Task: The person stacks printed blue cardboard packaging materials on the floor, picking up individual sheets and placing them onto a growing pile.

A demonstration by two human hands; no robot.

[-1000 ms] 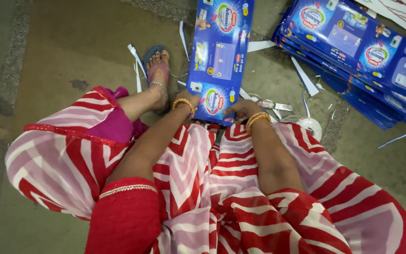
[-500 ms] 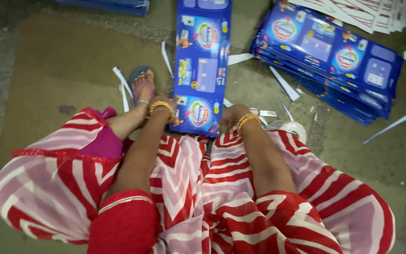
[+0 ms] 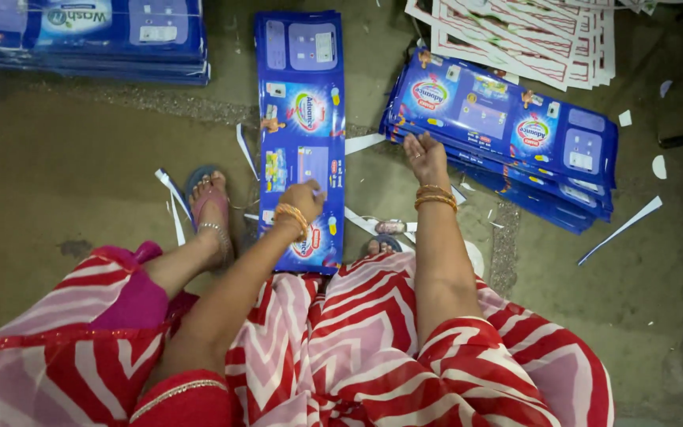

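The left hand (image 3: 303, 199) rests curled, fingers pressed together, on a long blue printed carton sheet (image 3: 300, 119) lying flat on the concrete floor (image 3: 88, 166). The right hand (image 3: 424, 158) reaches forward, fingers loosely spread, touching the near edge of a stack of blue sheets (image 3: 507, 130). Whether the left fingers pinch the sheet is hidden; another blue stack (image 3: 88, 35) is cut off at the top.

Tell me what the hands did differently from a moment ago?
The right hand left the near end of the long blue printed sheet and reached out to the edge of the stack of blue sheets on the right. The left hand stayed pressed on the long sheet, a little farther up it. The sheet, the stacks and the sandalled foot kept their places.
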